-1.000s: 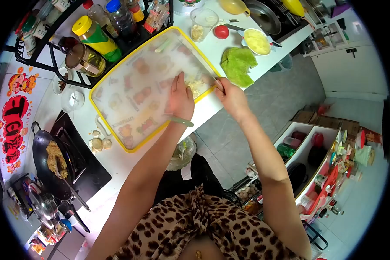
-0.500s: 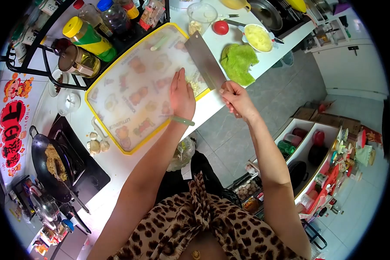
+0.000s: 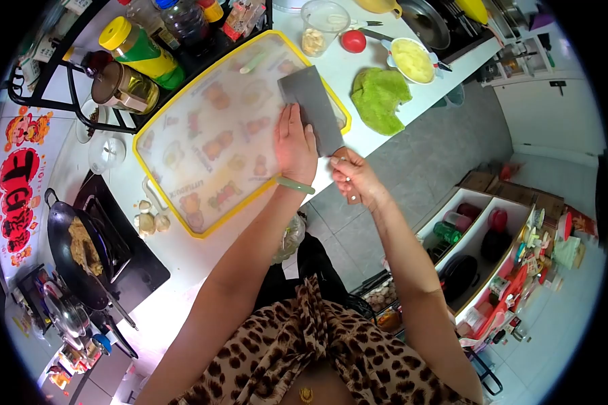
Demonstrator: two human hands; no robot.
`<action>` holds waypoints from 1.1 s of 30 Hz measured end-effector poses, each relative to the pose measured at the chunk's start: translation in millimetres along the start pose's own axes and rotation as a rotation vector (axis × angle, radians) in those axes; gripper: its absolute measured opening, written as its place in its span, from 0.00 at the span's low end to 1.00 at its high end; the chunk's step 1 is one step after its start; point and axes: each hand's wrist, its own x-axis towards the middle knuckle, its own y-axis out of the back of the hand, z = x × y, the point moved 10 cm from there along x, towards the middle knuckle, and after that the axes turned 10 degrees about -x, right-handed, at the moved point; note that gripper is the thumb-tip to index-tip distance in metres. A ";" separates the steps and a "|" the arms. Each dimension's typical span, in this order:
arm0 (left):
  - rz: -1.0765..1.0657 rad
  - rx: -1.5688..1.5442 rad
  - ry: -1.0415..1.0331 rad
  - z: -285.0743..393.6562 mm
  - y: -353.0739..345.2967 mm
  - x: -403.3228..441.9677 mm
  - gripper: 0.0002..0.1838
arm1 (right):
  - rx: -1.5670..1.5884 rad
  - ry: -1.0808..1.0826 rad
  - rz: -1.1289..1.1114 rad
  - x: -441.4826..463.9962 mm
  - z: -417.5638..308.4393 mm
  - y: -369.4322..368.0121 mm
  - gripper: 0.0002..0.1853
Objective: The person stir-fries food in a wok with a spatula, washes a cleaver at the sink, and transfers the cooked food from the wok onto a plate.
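My right hand is closed round the handle of a cleaver. Its broad grey blade lies low over the right side of a white cutting board with a yellow rim. Beside the blade, my left hand rests with its fingers stretched out, fingertips at or touching the blade's left edge. Whatever lies under the blade and palm is hidden. A pale green stalk is near the board's far edge.
Right of the board are a green leaf, a tomato, a bowl of yellow shreds and a clear tub with garlic cloves. Garlic bulbs sit at the near left, by a wok. Bottles stand behind.
The cleaver has shifted left and toward me, now covering the small chopped pale bits seen before. My left hand has moved slightly right, against the blade.
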 end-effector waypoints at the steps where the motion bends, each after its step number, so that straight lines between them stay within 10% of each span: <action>1: 0.008 0.001 0.004 -0.2 0.5 0.5 0.25 | -0.007 -0.002 -0.005 1.4 6.4 -7.4 0.09; 11: 0.284 -0.198 0.076 -12.6 60.0 -11.3 0.21 | 0.026 0.086 -0.043 -14.9 12.5 -74.7 0.05; 26: 0.864 0.493 -0.372 77.2 504.5 -18.5 0.06 | -0.207 0.522 -0.784 -106.6 -105.6 -476.7 0.06; 31: 0.530 0.620 0.162 -90.9 566.8 -29.9 0.05 | -0.227 0.328 -0.692 -91.0 -77.5 -486.7 0.08; 33: 0.485 0.229 0.328 -134.1 578.4 -44.9 0.08 | -0.335 0.316 -0.544 -89.8 -75.4 -449.2 0.06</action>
